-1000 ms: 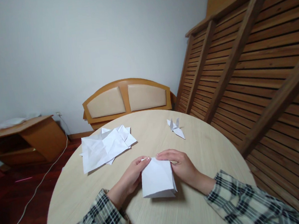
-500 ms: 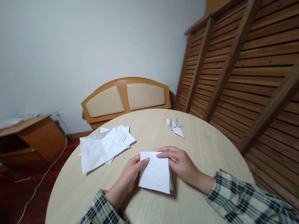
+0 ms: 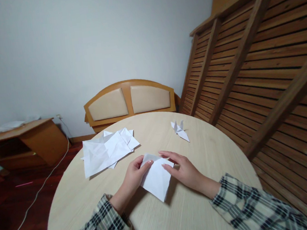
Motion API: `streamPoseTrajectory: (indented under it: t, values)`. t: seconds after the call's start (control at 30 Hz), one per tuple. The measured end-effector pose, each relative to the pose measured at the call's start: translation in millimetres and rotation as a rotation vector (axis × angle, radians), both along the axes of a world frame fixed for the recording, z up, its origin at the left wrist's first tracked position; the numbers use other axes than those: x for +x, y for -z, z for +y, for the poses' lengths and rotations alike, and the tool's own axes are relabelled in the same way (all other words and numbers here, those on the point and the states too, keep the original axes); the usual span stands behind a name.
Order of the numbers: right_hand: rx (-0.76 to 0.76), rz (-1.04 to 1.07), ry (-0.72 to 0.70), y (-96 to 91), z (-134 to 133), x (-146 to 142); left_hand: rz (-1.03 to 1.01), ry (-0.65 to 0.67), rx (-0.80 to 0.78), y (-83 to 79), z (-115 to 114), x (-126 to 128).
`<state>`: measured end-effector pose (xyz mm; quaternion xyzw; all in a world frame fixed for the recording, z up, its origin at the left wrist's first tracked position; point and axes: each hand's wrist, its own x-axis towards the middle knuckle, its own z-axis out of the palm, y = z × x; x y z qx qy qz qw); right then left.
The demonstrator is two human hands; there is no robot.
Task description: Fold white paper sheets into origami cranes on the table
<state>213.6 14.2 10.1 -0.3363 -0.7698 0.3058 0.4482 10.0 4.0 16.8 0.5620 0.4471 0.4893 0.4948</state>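
A folded sheet of white paper (image 3: pixel 158 179) is held up over the table, one corner pointing down toward me and its top part slightly opened. My left hand (image 3: pixel 134 174) pinches its left edge, thumb on the front face and fingers behind. On the opposite side, my right hand (image 3: pixel 183 167) has its thumb on the paper near the right corner, with the index finger stretched along the top. The other fingers of that hand are mostly hidden behind the paper.
On the round wooden table (image 3: pixel 209 145) lie a heap of creased white sheets (image 3: pixel 110 149) at the left and a white paper crane (image 3: pixel 180 130) at the back right. A wooden headboard (image 3: pixel 128 97) stands behind; a slatted wooden panel (image 3: pixel 262 73) leans at the right.
The folded paper has turned from a squarish rectangle to a diamond-like shape with its corner downward. My right thumb has slid lower on its right side.
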Motion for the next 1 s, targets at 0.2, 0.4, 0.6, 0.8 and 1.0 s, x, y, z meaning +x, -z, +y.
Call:
streamPoseTrajectory:
  t: [0.2,0.4,0.6,0.8,1.0]
  values:
    - [-0.089,-0.158,-0.006,2.6,-0.3,-1.3,0.108,0.026,0.031,-6.1,-5.6,4.2]
    - [-0.082,-0.162,-0.045,-1.1,-1.5,-2.5,0.141,0.042,0.08,-8.4,-8.9,6.7]
    - [-0.037,-0.199,-0.019,2.6,0.1,-3.2,0.161,0.07,0.091,-5.1,-9.0,7.1]
    - [-0.022,-0.184,0.007,3.8,0.4,-2.6,0.193,0.076,0.081,-0.6,-6.9,5.4]
    - [-0.013,-0.159,0.074,2.9,1.1,-2.5,0.187,0.032,0.058,-1.2,-3.8,5.4]
